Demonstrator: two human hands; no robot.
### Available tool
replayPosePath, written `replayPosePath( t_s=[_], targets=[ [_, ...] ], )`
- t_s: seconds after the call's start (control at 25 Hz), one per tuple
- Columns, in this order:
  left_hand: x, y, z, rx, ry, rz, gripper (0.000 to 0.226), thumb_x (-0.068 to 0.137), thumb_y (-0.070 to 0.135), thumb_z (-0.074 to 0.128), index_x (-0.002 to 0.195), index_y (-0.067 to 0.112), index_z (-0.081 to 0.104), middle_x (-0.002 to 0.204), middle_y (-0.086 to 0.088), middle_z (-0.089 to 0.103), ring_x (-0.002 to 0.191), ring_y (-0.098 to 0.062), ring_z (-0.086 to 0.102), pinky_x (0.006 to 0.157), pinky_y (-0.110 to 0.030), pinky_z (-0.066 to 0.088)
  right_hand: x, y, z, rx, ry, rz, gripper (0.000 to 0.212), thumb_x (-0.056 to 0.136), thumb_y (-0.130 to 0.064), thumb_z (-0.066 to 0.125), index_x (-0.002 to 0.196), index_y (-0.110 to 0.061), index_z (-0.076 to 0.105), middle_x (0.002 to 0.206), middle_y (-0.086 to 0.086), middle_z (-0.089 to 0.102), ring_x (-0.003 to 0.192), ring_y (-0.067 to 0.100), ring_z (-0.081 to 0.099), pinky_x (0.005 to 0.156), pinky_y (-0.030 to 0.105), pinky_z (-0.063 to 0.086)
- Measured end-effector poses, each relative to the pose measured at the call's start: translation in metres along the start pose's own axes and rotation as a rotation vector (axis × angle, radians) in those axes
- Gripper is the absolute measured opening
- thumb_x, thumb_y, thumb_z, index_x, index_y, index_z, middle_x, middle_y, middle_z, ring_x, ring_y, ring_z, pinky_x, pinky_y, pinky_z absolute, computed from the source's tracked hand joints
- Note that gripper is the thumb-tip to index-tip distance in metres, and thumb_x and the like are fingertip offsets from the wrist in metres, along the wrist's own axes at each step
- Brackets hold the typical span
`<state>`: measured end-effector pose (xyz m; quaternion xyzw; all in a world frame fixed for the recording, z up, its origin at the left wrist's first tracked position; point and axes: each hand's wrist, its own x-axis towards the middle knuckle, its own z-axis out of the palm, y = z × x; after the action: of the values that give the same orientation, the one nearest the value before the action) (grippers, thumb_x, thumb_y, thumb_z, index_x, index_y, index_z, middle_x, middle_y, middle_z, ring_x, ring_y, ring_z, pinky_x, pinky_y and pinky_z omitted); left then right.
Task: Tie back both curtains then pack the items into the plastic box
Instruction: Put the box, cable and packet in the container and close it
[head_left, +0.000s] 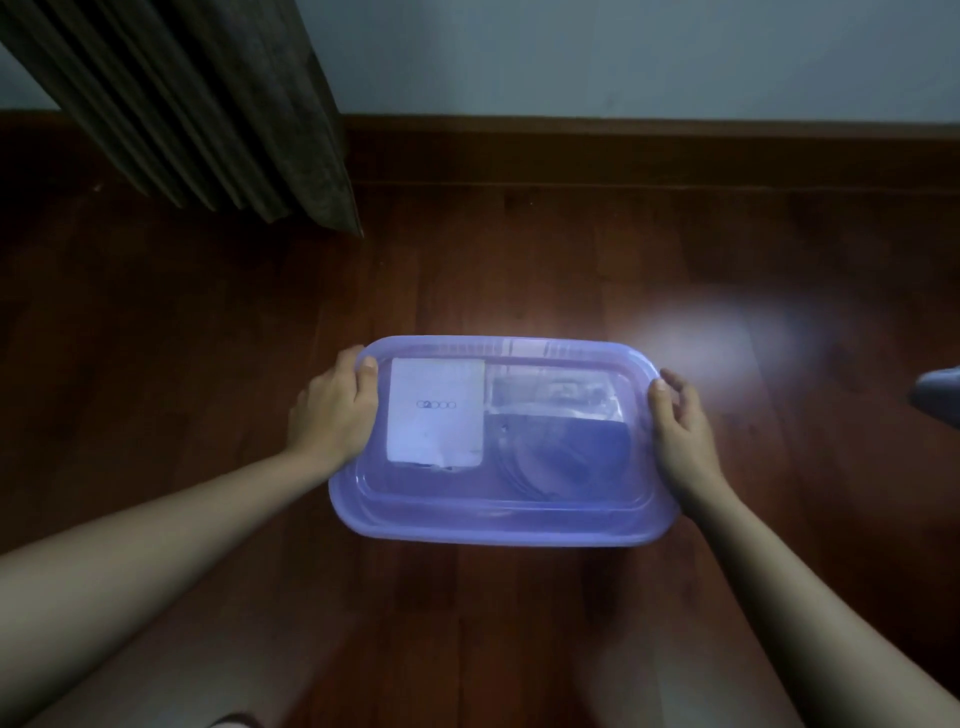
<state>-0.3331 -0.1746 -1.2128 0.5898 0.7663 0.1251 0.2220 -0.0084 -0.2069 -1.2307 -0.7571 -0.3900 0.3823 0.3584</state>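
Observation:
A translucent purple plastic box (498, 525) with its lid on lies on the dark wooden floor. Through the lid I see a white packet (435, 410), a clear bag (556, 392) and a dark blue item (561, 441). My left hand (332, 410) grips the box's left rim, thumb on top of the lid. At the right rim, my right hand (680, 421) holds the box, thumb on the lid edge. A dark pleated curtain (208, 104) hangs at the upper left, its hem just above the floor.
A wooden skirting board (623, 150) runs along the pale wall behind. A grey object (937, 395) pokes in at the right edge. My knees fill the bottom of the view. Bare floor surrounds the box.

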Motion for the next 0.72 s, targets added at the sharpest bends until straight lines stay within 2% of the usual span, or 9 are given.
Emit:
replayPosePath(
  t_s=[0.08,0.2,0.24,0.32,0.36,0.48,0.56,0.64,0.72],
  targets=[
    [-0.002,-0.002,0.001,0.019,0.02,-0.003,0.045,0.099,0.043,0.024,0.135,0.022,0.04,0.125,-0.016,0.059,0.111,-0.044,0.053,0.09,-0.047,0.042,-0.003,-0.003,0.0,0.0,0.055,-0.003,0.039,0.095,-0.041,0.044,0.128,-0.021,0.048,0.109,-0.004,0.055,0.103,0.015,0.052,0.088,0.027,0.036],
    [0.001,-0.005,0.002,-0.233,-0.059,-0.128,0.045,0.097,0.049,0.027,0.134,0.027,0.039,0.123,-0.008,0.057,0.108,-0.035,0.054,0.091,-0.044,0.043,-0.013,-0.009,-0.004,-0.038,0.172,-0.008,0.036,0.096,-0.041,0.043,0.121,-0.018,0.052,0.107,0.002,0.06,0.096,0.017,0.054,0.082,0.027,0.035],
    [0.002,-0.008,0.001,-0.353,-0.118,-0.186,0.046,0.095,0.051,0.029,0.131,0.024,0.041,0.12,-0.009,0.057,0.1,-0.031,0.056,0.088,-0.043,0.045,-0.016,-0.009,-0.006,-0.081,0.155,0.012,0.037,0.095,-0.043,0.042,0.121,-0.018,0.052,0.11,0.006,0.061,0.098,0.021,0.055,0.082,0.029,0.036],
    [-0.004,-0.013,0.002,-0.631,-0.176,-0.262,0.054,0.091,0.055,0.034,0.113,0.01,0.052,0.106,-0.023,0.06,0.078,-0.023,0.056,0.075,-0.039,0.046,-0.026,-0.004,-0.007,-0.147,0.023,0.104,0.045,0.094,-0.051,0.039,0.119,-0.017,0.052,0.115,0.011,0.06,0.106,0.029,0.055,0.084,0.034,0.037],
    [-0.013,-0.017,0.005,-0.672,-0.185,-0.297,0.056,0.088,0.06,0.036,0.104,0.009,0.054,0.096,-0.02,0.062,0.075,-0.023,0.056,0.072,-0.038,0.046,-0.033,0.0,-0.007,-0.134,-0.023,0.153,0.047,0.093,-0.055,0.037,0.116,-0.016,0.053,0.113,0.011,0.059,0.104,0.028,0.054,0.082,0.033,0.036],
    [-0.046,-0.018,0.015,-0.521,-0.099,-0.455,0.053,0.086,0.066,0.04,0.099,0.017,0.054,0.088,-0.001,0.059,0.083,-0.025,0.057,0.072,-0.034,0.041,-0.048,0.005,-0.001,-0.046,0.043,0.193,0.042,0.091,-0.057,0.04,0.105,-0.021,0.053,0.1,0.005,0.056,0.092,0.022,0.05,0.08,0.033,0.035],
    [-0.055,-0.016,0.018,-0.428,-0.025,-0.441,0.051,0.088,0.063,0.041,0.082,0.014,0.056,0.079,-0.003,0.058,0.076,-0.028,0.055,0.066,-0.033,0.038,-0.052,0.006,0.004,-0.082,0.101,0.175,0.039,0.089,-0.057,0.044,0.101,-0.022,0.053,0.093,0.004,0.057,0.091,0.025,0.053,0.081,0.036,0.04],
    [-0.055,-0.011,0.016,-0.422,0.023,-0.386,0.053,0.09,0.059,0.042,0.064,0.013,0.048,0.066,-0.005,0.053,0.062,-0.026,0.05,0.056,-0.033,0.033,-0.051,0.005,0.004,-0.109,0.143,0.164,0.038,0.089,-0.057,0.047,0.096,-0.021,0.055,0.087,0.003,0.059,0.088,0.026,0.055,0.08,0.036,0.04],
    [-0.056,-0.011,0.016,-0.398,0.066,-0.355,0.055,0.09,0.056,0.042,0.059,0.011,0.042,0.059,-0.005,0.05,0.055,-0.022,0.046,0.05,-0.031,0.031,-0.052,0.006,0.004,-0.1,0.18,0.146,0.038,0.086,-0.06,0.049,0.092,-0.022,0.055,0.082,0.001,0.059,0.083,0.025,0.054,0.077,0.034,0.038]
  ],
)
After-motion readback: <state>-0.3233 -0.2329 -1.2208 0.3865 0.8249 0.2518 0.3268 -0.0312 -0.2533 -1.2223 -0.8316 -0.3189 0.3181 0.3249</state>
